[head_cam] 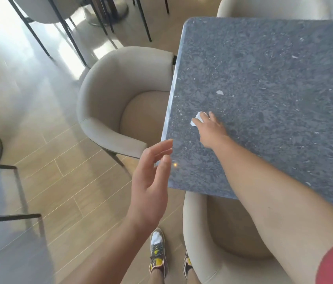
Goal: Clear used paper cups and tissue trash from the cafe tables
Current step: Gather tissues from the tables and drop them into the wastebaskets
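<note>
While my right hand (210,128) closes its fingers on the crumpled tissue (196,120) near the surface's (284,89) left edge, left hand (151,181) hangs loose, empty. No cups visible; small white scrap (219,92) remains.

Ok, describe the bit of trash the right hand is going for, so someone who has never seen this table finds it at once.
On the dark grey speckled stone table, look near its left edge, beside the beige armchair. The crumpled white tissue lies at the fingertips of the right hand. Unlike the flat pale flecks in the stone, it is bright white and wadded.
</note>
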